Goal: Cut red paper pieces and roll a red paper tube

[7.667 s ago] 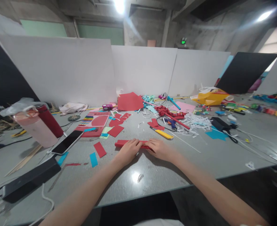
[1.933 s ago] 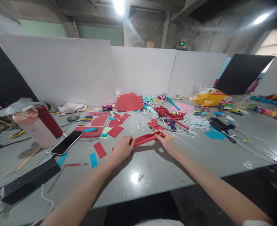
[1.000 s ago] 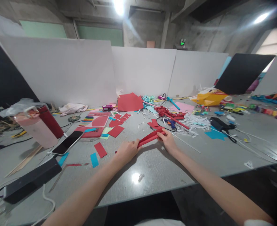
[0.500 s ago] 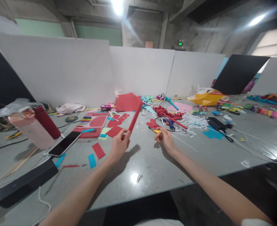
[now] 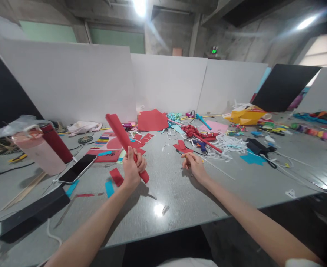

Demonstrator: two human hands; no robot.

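Hands: left [image 5: 133, 167] wrapped round red roll [image 5: 119, 130]; right [image 5: 195, 166] half-curled.

"What's worn on the arms?"

"A white sleeve [image 5: 302, 263] on the right one, just its end showing, off the near side of the table [image 5: 177, 218]."

"And past the cuff?"

"The right forearm [image 5: 249, 215] is bare, smooth in outline, narrowing to a bare right hand [image 5: 194, 165] over the table. The left forearm [image 5: 96, 218] is bare as far as it shows, and so is the left hand [image 5: 133, 167]."

"Anything on the body?"

"A shallow curve of white cloth [image 5: 185, 263], nearer than the table's edge. Too little shows to name the garment."
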